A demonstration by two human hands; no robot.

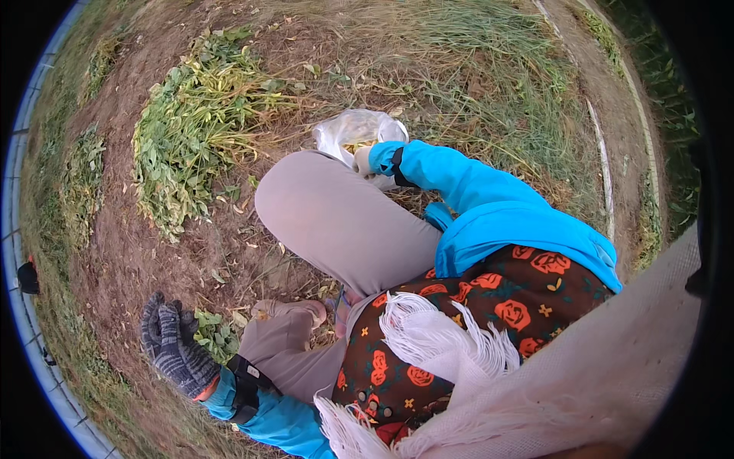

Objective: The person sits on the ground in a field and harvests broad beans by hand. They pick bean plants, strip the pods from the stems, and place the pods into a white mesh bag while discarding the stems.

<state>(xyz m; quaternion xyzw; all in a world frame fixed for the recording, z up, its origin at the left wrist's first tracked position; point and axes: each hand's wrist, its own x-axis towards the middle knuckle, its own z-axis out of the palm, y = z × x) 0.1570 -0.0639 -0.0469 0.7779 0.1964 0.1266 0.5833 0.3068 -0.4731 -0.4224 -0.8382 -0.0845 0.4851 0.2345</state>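
My left hand [179,347], in a grey striped knit glove, is raised at the lower left with its fingers bent. Its palm side is hidden, so whether it holds anything does not show. Leafy green stems [217,337] lie just beside it. My right hand [362,160], in a pale glove, is at the mouth of a translucent white plastic bag [355,125], beyond my raised knee. Its fingers are hidden in or behind the bag. Some yellowish contents show inside the bag.
A large heap of pulled leafy plants [189,132], green and yellowing, lies on bare soil [172,264] ahead. Cut grass [487,34] covers ground to the upper right. Pale strips [602,166] edge a path at the right. A white fringed scarf [447,333] hangs over my front.
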